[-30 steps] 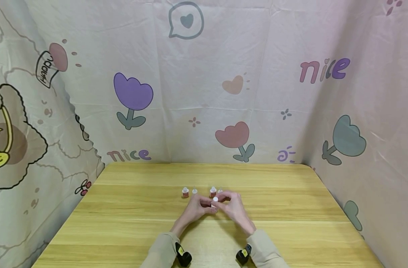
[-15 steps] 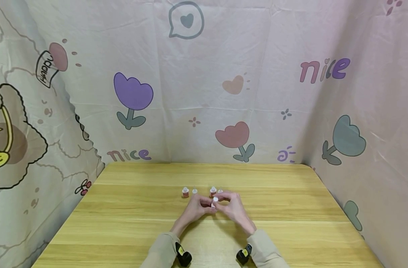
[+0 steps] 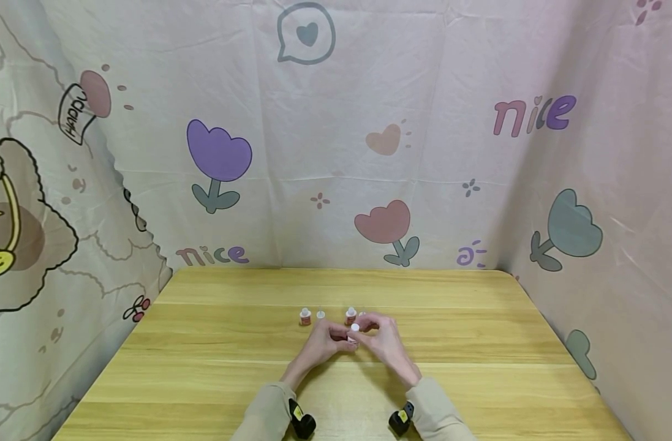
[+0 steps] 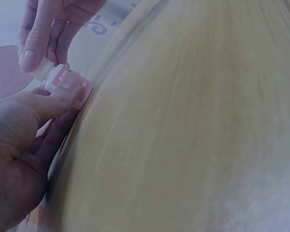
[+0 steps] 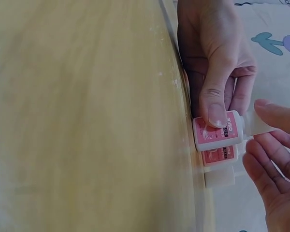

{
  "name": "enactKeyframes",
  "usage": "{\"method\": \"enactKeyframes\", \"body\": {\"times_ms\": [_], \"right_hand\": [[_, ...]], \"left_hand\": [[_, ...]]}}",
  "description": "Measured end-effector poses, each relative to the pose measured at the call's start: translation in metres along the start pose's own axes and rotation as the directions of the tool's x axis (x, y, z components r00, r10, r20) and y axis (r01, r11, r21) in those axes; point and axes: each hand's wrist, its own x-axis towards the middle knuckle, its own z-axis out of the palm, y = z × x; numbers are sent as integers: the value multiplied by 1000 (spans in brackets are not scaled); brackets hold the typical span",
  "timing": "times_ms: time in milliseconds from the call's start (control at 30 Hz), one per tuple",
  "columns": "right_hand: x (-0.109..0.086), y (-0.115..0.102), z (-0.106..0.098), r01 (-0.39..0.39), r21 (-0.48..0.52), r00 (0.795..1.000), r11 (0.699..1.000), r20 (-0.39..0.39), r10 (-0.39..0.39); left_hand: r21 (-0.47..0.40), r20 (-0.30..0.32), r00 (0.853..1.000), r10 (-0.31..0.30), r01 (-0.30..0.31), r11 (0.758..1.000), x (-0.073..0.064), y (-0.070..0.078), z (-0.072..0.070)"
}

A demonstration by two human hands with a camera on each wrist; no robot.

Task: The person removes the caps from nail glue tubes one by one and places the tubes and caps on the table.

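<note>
Near the middle of the table, my left hand [image 3: 320, 345] pinches the body of a small glue-type bottle [image 5: 217, 134] with a pink label, the thumb across its front. On its white cap [image 4: 42, 70] are the thumb and fingers of my right hand [image 3: 388, 343]. The bottle stands about upright, its base at or close to the tabletop. Just behind it is a second, similar bottle [image 3: 351, 316]. Beside that one, a white cap [image 5: 220, 177] sits on the table, partly hidden by my right fingers in the head view.
Further left on the wooden table [image 3: 231, 343] stand another small bottle [image 3: 305, 317] with a red label and a white cap-like piece [image 3: 321, 315]. A printed cloth [image 3: 313, 153] hangs behind the table's far edge and along both sides.
My right fingers shift slightly round the cap, and the held bottle leans a little and comes back. My left hand and the other bottles stay where they were.
</note>
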Motion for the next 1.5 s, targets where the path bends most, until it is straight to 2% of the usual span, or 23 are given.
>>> {"method": "enactKeyframes", "body": {"times_ms": [267,500,633,900,1033,1133,1267,1500], "right_hand": [[-2,2,-1,88,-29,996,996,8,-88],[-3,3,-2,103,-7,994,995,33,-102],[-3,4,-2,99,8,994,995,43,-99],[-3,4,-3,91,74,995,993,43,-94],[-4,-12,-7,74,91,996,993,44,-78],[-5,-15,-6,67,79,997,995,34,-70],[-4,-3,-4,62,65,998,996,-3,-62],[-4,-4,-8,72,103,997,992,-36,-69]], "left_hand": [[12,11,1000,-13,13,1000,1,1,0],[52,-2,1000,-21,21,998,7,-23,4],[33,-4,1000,-27,27,999,9,-32,4],[0,7,1000,-22,22,1000,9,-33,2],[15,2,1000,-22,22,1000,8,-31,2],[37,2,1000,-20,20,999,8,-30,2],[58,6,1000,-19,18,998,8,-30,2],[50,6,1000,-21,21,999,8,-30,2]]}}
